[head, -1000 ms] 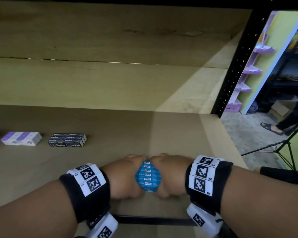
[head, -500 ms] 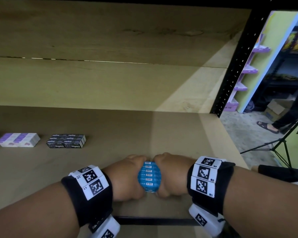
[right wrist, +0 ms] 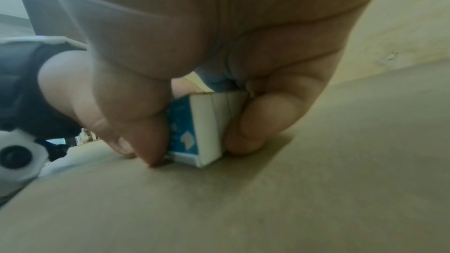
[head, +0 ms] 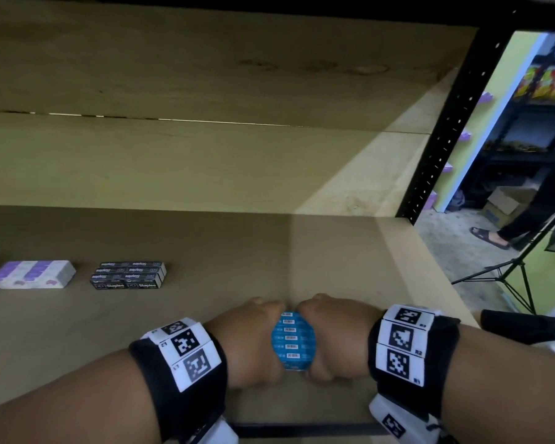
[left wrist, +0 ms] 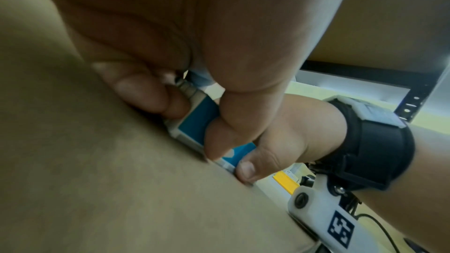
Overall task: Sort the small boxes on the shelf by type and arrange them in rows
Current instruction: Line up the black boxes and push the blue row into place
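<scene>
Shelf board [head: 205, 331], lower center: both hands, left hand [head: 247, 341] & right hand [head: 337, 338], clamp blue boxes [head: 293, 339] between them, row's long axis running front-to-back.

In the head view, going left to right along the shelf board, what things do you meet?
Purple-and-white boxes → black Staples boxes → left hand → blue boxes gripped between both hands → right hand → black shelf upright.
</scene>
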